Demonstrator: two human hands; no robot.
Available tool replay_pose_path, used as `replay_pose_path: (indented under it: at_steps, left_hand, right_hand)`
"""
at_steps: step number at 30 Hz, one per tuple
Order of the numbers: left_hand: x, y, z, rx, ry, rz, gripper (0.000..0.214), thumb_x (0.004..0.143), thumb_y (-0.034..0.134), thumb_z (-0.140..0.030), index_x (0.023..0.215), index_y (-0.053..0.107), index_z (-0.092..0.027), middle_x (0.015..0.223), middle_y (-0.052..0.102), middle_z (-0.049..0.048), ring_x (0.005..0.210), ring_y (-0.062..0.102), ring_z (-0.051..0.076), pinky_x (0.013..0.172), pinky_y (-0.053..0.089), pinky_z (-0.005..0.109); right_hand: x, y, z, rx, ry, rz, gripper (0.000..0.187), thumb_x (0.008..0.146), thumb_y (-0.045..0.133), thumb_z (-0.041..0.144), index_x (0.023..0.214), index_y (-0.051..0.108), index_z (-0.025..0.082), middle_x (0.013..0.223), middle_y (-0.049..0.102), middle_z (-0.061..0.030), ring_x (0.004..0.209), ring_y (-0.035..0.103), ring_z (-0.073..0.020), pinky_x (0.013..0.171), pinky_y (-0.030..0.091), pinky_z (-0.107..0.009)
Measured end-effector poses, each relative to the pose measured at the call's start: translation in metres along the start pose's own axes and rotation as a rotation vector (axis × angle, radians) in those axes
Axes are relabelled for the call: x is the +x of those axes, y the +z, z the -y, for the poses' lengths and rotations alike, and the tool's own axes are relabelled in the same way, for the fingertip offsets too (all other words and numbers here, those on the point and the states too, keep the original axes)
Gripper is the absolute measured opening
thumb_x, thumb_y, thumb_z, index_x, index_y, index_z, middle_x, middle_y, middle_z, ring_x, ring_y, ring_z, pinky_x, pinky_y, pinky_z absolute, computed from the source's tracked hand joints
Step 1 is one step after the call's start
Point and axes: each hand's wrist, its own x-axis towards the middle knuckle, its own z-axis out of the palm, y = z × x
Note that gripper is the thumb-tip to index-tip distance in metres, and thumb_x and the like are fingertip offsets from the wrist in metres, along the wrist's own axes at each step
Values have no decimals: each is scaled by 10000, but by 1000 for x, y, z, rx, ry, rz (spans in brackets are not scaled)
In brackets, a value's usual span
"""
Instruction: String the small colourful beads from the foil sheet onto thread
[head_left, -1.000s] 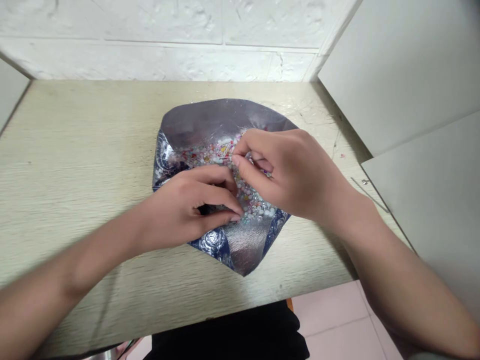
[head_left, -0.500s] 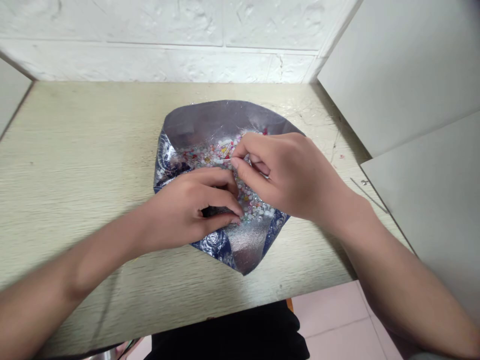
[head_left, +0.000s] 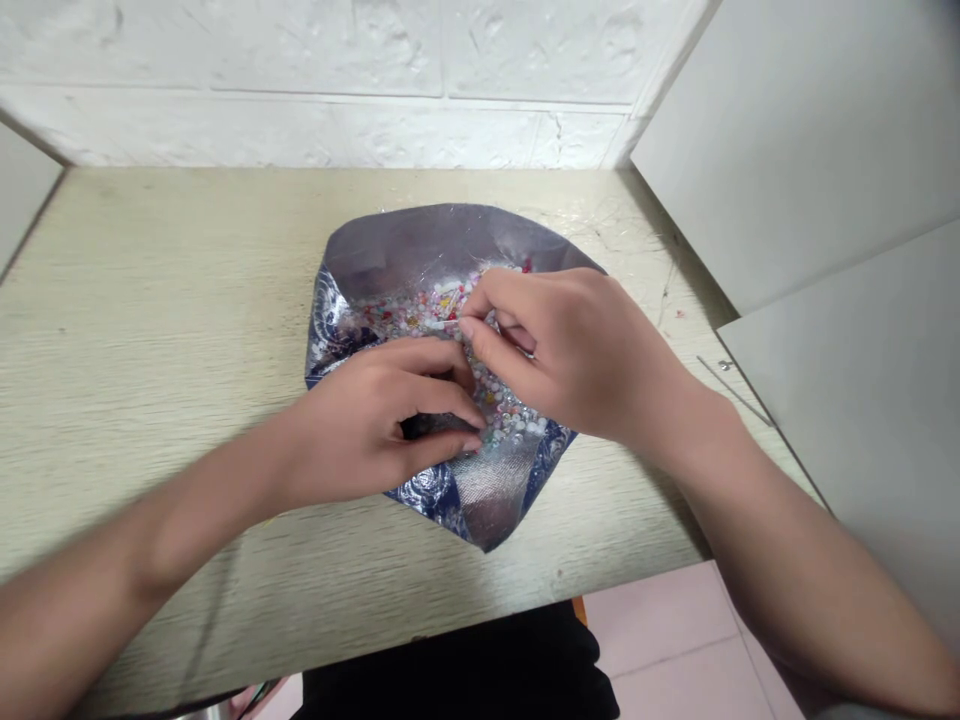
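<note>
A foil-lined bag (head_left: 420, 240) with a blue and silver patterned outside lies spread open like a dish. Many small coloured beads (head_left: 510, 412) fill its middle, mostly pale with some red, yellow and pink. My right hand (head_left: 577, 350) is above them, thumb and forefinger pinched on a thin, pale needle-like strand (head_left: 448, 323) that points left; whether it is a needle or a thread I cannot tell. Over the near left of the bag, my left hand (head_left: 382, 415) has curved fingers, with thumb and forefinger tips slightly apart at the beads. Nothing shows between them.
The bag rests on a pale wood-grain tabletop (head_left: 165, 300). Behind is a white brick-textured wall (head_left: 322, 50), and a grey-white panel (head_left: 810, 150) closes the right side. Clear thread scraps (head_left: 622, 220) and a thin grey rod (head_left: 735, 392) lie to the right.
My left thumb and forefinger tips have parted slightly. The right hand keeps its pinch on the strand, almost still; the whole view has shifted very little.
</note>
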Motion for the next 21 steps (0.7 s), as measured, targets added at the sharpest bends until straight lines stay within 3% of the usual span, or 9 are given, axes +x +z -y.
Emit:
replay_pose_path:
  at_steps: [9,21]
  left_hand:
    - [-1,2,4,14,59,-7,185,884,574,-218,940,745,-259,940,648,63,861,590,160,766,499,277]
    - [0,0,2,-30,22,3,148,864,602,-186,867,741,-236,909,636,52,835,595,142,762,504,253]
  right_hand:
    - [0,1,-1,5,-6,-13,238,944,391,299,819,558,184,545,451,34,516,398,-109,569,256,-266]
    - [0,1,-1,6,-7,-14,246,948,388,304,831,566,182,537,439,36,517,392,-112,570,262,-268]
